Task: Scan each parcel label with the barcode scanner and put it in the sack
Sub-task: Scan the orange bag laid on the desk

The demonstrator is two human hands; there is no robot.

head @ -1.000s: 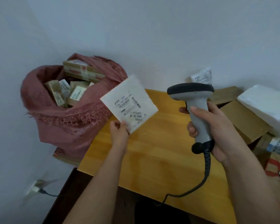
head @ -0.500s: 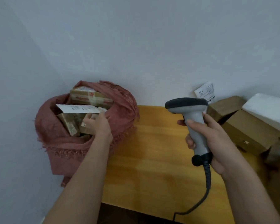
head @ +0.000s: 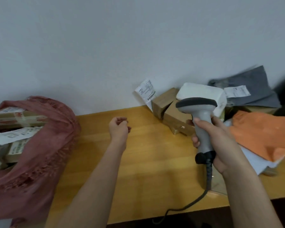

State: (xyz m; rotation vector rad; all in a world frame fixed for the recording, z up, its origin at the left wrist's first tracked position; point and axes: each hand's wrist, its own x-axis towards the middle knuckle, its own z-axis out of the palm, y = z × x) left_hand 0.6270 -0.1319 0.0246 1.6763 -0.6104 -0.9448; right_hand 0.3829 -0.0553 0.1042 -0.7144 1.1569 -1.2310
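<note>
So, mid-batch by the look of it. The sack [head: 44,145] at the left end of the table [head: 146,162] already holds a load of parcels — I count at least four or five labelled boxes and a white flat one [head: 11,135] lying on top, though the edge of the frame cuts some off. The left hand [head: 118,129] hangs over the bare wood between sack and pile, fingers loosely curled, holding nothing. The right hand [head: 215,142] is wrapped round the grip of the barcode scanner [head: 199,119], its head pointing left and its cable trailing off the table's front edge.

Still to scan, all at the right end: two brown boxes [head: 173,116], one white padded parcel [head: 202,94], one grey mailer [head: 248,91], one orange mailer [head: 263,134] and some white flat stuff under it — so five at least. One loose label slip [head: 146,91] leans against the wall. I'd guess the next grab is from that pile.
</note>
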